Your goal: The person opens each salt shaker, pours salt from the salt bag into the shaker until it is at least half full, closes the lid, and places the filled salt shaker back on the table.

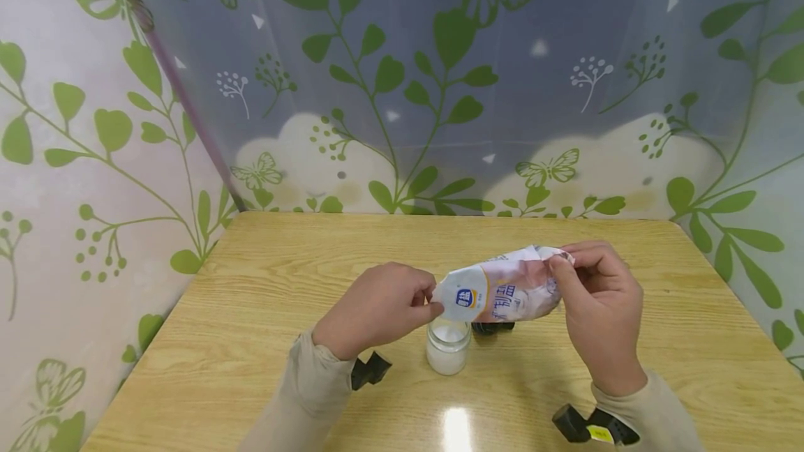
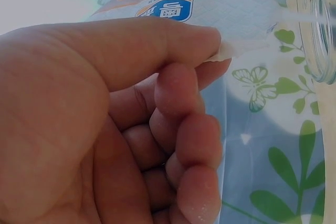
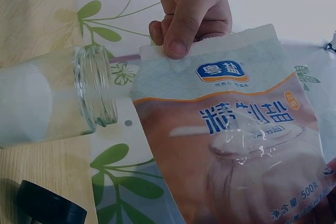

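A printed salt bag (image 1: 502, 291) lies nearly sideways over an open glass jar (image 1: 449, 353). My left hand (image 1: 380, 309) pinches the bag's opened top edge between thumb and forefinger. At the bag's other end my right hand (image 1: 604, 309) grips the bottom, thumb on the near side. A white stream of salt (image 2: 302, 16) runs from the bag's corner into the jar's mouth in the left wrist view. White salt (image 3: 23, 103) fills the lower part of the jar in the right wrist view.
A black screw lid (image 3: 50, 204) rests on the wooden table (image 1: 264, 368) beside the jar, partly hidden under the bag in the head view. Patterned cloth (image 1: 402, 89) with green leaves hangs behind the table and along its sides. Black wrist devices (image 1: 370, 370) are strapped to both sleeves.
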The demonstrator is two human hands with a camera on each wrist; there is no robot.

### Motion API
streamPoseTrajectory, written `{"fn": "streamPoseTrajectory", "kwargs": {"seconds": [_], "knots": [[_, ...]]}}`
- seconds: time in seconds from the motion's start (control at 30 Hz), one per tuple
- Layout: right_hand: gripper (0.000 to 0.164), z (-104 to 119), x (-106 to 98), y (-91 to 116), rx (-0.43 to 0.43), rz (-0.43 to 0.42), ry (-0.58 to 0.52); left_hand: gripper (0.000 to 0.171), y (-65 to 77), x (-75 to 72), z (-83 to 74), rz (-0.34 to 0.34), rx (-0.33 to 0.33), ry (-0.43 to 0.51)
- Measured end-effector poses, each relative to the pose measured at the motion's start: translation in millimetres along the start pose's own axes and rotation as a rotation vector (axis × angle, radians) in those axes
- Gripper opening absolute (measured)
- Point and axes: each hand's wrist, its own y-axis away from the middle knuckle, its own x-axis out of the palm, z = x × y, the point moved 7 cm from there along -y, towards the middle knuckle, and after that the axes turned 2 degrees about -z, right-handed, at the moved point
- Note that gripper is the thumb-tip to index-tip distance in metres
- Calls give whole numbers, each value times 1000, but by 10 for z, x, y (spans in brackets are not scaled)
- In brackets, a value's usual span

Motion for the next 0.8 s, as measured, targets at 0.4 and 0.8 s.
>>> {"fn": "streamPoseTrajectory", "kwargs": {"seconds": [0.4, 0.8], "knots": [[14, -1, -5, -1, 17, -7, 11, 27, 1, -3, 0, -4, -3, -3], [12, -18, -10, 1, 18, 0, 17, 29, -1, -7, -1, -10, 0, -15]]}}
